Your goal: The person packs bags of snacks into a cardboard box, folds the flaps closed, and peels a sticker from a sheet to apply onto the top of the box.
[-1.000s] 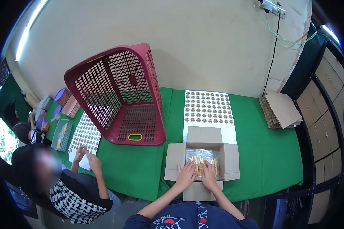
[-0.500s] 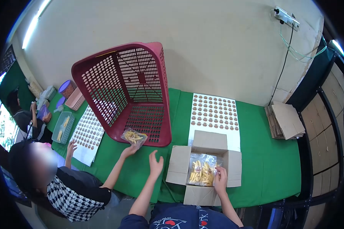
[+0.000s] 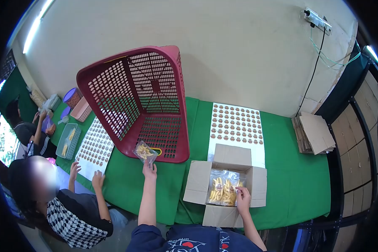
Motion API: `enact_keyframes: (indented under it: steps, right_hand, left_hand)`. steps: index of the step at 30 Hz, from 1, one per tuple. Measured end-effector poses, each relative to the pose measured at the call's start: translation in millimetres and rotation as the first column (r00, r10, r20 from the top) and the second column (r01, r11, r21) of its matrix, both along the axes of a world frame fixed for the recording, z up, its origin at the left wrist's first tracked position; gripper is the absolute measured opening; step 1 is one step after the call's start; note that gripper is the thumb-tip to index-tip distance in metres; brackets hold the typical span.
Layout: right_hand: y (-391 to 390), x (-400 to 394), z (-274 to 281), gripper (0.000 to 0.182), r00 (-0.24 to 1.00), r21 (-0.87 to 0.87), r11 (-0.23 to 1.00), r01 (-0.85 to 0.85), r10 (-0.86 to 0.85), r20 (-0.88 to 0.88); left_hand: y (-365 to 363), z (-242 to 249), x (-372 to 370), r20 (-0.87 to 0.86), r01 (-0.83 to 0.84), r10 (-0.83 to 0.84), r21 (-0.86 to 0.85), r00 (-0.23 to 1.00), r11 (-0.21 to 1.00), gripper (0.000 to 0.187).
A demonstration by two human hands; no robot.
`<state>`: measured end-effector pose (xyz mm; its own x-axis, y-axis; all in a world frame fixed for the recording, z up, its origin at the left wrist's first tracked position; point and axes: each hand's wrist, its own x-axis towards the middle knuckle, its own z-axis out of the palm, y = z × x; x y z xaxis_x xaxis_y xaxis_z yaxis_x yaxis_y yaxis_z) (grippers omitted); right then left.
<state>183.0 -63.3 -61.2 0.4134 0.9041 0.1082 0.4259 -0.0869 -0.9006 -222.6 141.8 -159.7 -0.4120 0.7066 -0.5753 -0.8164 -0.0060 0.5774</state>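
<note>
Head view: the left hand (image 3: 149,170) reaches forward over the green tabletop (image 3: 155,185), its fingers pinching a small clear snack bag (image 3: 144,152) by its lower edge, just in front of the mouth of the tipped red basket (image 3: 143,101). The right hand (image 3: 242,197) rests at the near right corner of the open cardboard box (image 3: 227,185), fingers touching the clear packets (image 3: 222,189) of yellow snacks packed inside; whether they grip one I cannot tell. Beyond the right fingers lies a sticker sheet (image 3: 236,126), with flat cardboard stacked (image 3: 315,132) well off to their right. Left of the left fingers, another person's hands (image 3: 97,179) rest on a second sticker sheet (image 3: 94,147).
</note>
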Motion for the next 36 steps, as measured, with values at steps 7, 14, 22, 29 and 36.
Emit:
enact_keyframes:
  steps: [7,14,22,29,36]
  right_hand:
    - [-2.3,0.9,-16.6,0.013,0.998,-0.020,1.000,-0.007,0.006,-0.066]
    - [9.0,-15.2,17.0,0.013,0.993,0.061,0.991,-0.119,0.119,0.007]
    - [27.4,-32.3,70.6,0.021,0.788,0.060,0.916,-0.396,0.372,-0.491]
    - [9.5,-11.7,106.5,0.028,0.485,-0.041,0.625,-0.780,0.561,-0.671]
    - [0.1,-19.3,112.4,0.023,0.684,0.043,0.909,-0.416,0.343,-0.644]
  left_hand:
    - [-45.5,98.8,54.4,-0.524,0.206,-0.075,0.195,0.848,0.959,0.012]
    - [-99.6,174.2,109.2,-0.794,0.655,-0.182,0.321,0.580,0.684,0.022]
    - [-113.1,177.3,147.7,-0.476,0.880,-0.755,0.378,0.450,0.286,0.042]
    - [-123.1,223.3,185.6,0.194,0.852,-0.864,0.165,0.465,0.496,0.051]
    - [-159.0,196.0,213.0,-0.623,0.954,-0.735,0.065,0.268,0.293,0.044]
